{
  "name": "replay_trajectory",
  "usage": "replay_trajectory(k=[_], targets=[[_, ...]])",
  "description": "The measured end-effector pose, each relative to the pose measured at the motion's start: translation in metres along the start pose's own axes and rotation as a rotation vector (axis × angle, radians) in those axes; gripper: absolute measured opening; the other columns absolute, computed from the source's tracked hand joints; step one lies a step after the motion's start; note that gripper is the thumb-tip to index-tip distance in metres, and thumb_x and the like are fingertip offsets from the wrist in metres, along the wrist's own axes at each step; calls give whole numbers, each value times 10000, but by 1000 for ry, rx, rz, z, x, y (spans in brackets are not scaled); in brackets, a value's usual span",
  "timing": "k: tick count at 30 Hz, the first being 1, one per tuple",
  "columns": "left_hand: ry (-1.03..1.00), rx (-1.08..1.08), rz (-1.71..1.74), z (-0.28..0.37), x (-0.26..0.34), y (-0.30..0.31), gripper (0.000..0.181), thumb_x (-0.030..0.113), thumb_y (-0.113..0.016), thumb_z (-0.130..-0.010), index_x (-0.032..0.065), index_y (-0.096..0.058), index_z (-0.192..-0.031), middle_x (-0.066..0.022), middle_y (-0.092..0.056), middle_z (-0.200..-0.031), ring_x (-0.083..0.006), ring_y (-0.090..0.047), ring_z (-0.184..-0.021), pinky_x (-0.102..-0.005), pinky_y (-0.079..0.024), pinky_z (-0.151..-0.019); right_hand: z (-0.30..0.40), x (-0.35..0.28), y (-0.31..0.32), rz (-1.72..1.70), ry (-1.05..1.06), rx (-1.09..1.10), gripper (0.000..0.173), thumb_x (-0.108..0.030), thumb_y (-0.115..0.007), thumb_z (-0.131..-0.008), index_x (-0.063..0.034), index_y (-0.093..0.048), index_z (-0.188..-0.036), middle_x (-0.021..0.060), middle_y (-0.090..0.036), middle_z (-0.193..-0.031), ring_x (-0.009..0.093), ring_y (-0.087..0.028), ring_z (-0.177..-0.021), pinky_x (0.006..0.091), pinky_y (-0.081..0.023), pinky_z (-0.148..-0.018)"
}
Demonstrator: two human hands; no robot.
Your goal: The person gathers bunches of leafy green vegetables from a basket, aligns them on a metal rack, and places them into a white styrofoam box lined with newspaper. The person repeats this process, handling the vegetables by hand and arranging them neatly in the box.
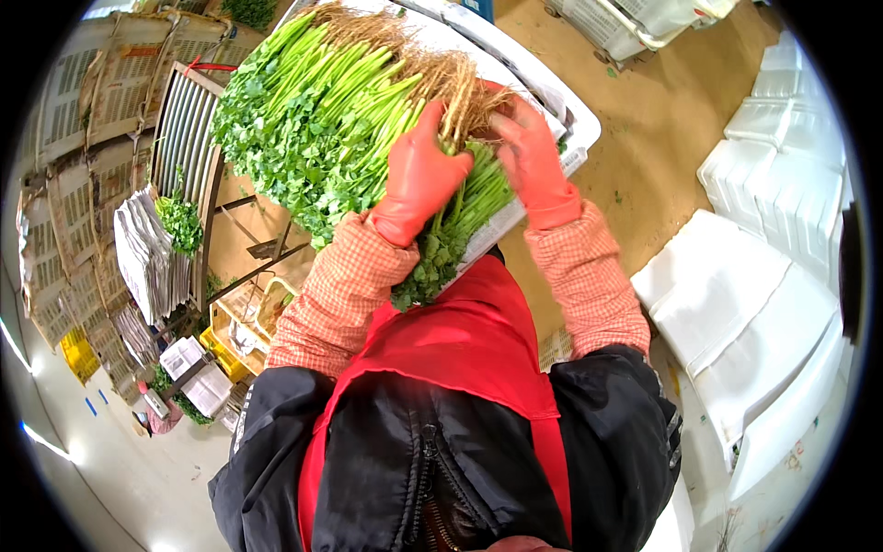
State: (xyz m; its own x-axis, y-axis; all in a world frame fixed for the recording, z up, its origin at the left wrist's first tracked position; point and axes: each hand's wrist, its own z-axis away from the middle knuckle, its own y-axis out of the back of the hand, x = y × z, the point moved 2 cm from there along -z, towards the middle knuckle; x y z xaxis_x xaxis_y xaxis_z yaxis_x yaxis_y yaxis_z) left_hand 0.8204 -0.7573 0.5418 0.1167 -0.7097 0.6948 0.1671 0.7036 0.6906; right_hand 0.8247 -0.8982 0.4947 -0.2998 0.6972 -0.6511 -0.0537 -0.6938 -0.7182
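Leafy green bunches with pale stems and brown roots, resembling celery or coriander (331,103), fill a white foam box (583,127) before me. My left hand (424,169), in an orange rubber glove, is closed around the stems of a bunch just below its roots (459,103). My right hand (528,155), gloved alike, is at the right side of those roots, fingers curled; whether it grips them is hidden. Darker green stems (483,190) lie under and between my hands, their leaves (434,259) towards my apron.
White foam boxes (731,276) are stacked at the right. A metal rack (190,138) stands at the left, with folded newspapers (152,255) and a yellow basket (238,321) beside and below it. Stacked plastic crates (103,90) line the far left; a wheeled white crate (614,31) stands at the top.
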Motion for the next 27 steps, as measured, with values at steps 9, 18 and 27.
replay_trajectory(k=[9, 18, 27], targets=[[-370, 159, 3, 23, 10, 1, 562, 59, -686, -661, 55, -555, -1207, -164, -649, -928, -348, -638, -825, -389, -513, -710, -38, 84, -23, 122, 402, -120, 488, -250, -455, -974, 7, -385, -1383, 158, -477, -1348, 251, -509, -1192, 369, -433, -994], [-753, 71, 49, 91, -2, 48, 556, 174, -750, -636, 16, -591, -1145, -102, -615, -847, -293, -603, -749, -370, -473, -648, -39, 102, -47, 1656, 683, -268, 424, -312, -560, -899, -109, -551, -1272, 111, -518, -1332, 333, -415, -1285, 471, -377, -983], [-461, 377, 896, 160, -15, 200, 567, 198, -689, -794, 43, -456, -1288, -67, -552, -784, -213, -560, -701, -351, -477, -611, -38, 107, -43, 1698, 788, -234, 416, -281, -577, -876, -104, -552, -1251, 95, -536, -1292, 317, -419, -1273, 458, -363, -980]])
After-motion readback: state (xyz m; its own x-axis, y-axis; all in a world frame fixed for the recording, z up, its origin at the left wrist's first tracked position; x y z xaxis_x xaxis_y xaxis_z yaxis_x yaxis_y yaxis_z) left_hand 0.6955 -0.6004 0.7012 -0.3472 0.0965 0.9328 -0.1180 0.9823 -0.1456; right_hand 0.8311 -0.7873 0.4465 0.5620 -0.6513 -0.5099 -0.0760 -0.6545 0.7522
